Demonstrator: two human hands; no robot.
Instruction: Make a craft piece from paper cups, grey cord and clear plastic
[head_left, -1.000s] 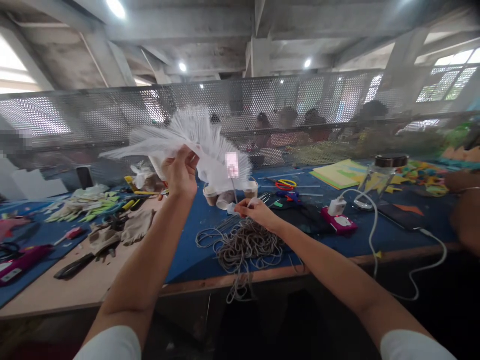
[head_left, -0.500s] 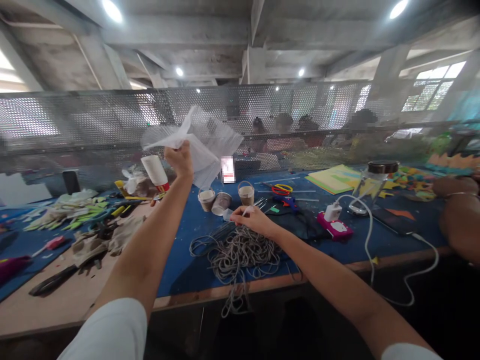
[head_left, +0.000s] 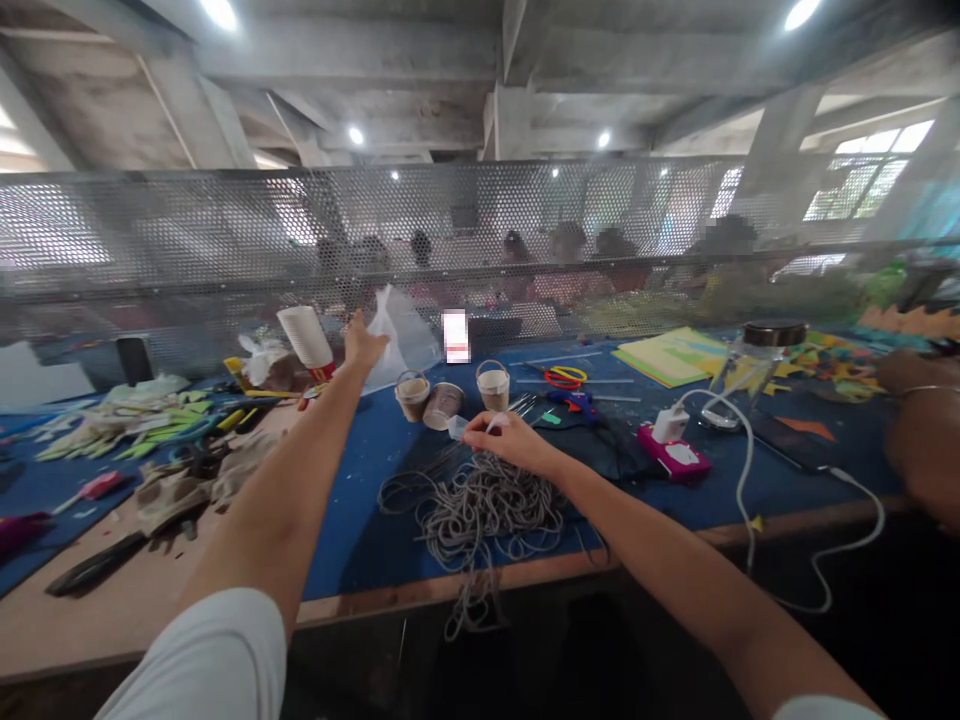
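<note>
My left hand [head_left: 366, 345] is reached out toward the back of the table, thumb and fingers apart, beside a translucent white plastic sheet [head_left: 405, 345] that stands crumpled there. Whether a fingertip still touches the sheet I cannot tell. Above a heap of grey cord [head_left: 487, 510], my right hand [head_left: 504, 438] pinches a small piece of clear plastic [head_left: 456, 428]. Just beyond it are two small bucket-like cups with handles, one on the left [head_left: 412, 398] and one on the right [head_left: 493, 388]. Between them a grey cup [head_left: 443, 405] lies tilted.
Stacked paper cups [head_left: 305, 335] lean at the back left, near green scraps [head_left: 127, 425] and gloves [head_left: 172, 495]. To the right are scissors [head_left: 564, 377], a blue glue gun [head_left: 577, 402], a pink power block [head_left: 675, 455], a glass jar [head_left: 739, 380] and a trailing white cable. A perforated metal screen [head_left: 615, 260] runs behind.
My left hand has come down and forward with the plastic sheet, and its fingers have opened. The sheet now rests lower, near the table's back. My right hand has hardly moved.
</note>
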